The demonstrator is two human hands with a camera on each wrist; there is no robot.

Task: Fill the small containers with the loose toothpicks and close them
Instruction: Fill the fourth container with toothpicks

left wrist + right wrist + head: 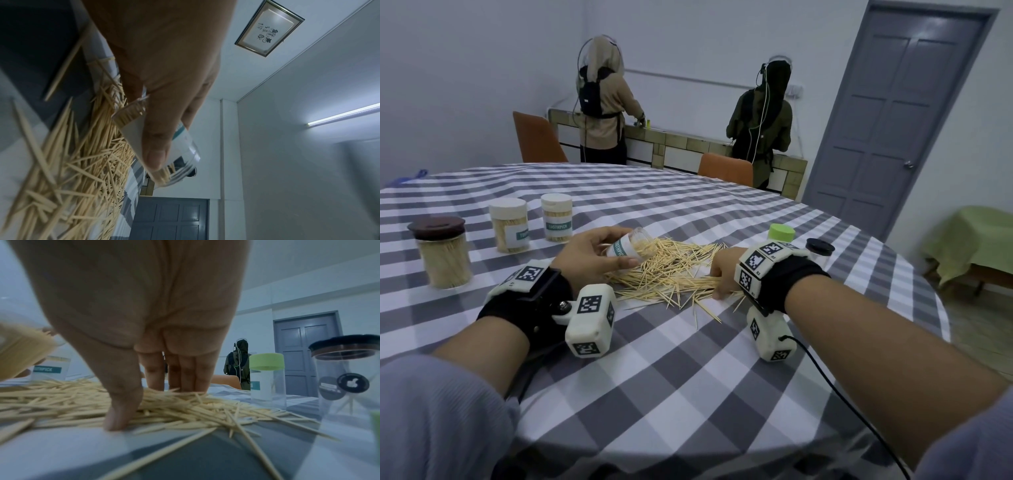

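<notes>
Clear plastic shows between the fingers of the left hand [589,253], which curls round a small open container [631,245] and holds it tipped on its side, mouth toward the heap of loose toothpicks [671,270]. In the left wrist view the thumb [153,142] lies across the white label and the other fingers wrap the far side; some toothpicks already sit inside, and the mouth rests at the edge of the heap.

On the other side of the heap, the right hand [726,274] stands with its fingers [186,374] straight and close together, tips pressed down into the toothpicks, thumb [121,408] down on the checked tablecloth [688,359] at the near edge. It presses against the sticks; whether any are pinched between thumb and fingers cannot be told. The heap lies between the two hands, with a few stray sticks scattered toward the near side.

Beyond the right wrist stand a green-lidded container [267,378] and a dark-lidded jar [347,378], both clear and looking nearly empty. To the left stand a brown-lidded jar [443,253] and two white-lidded containers [510,224] [556,217], all packed with toothpicks and closed.
</notes>
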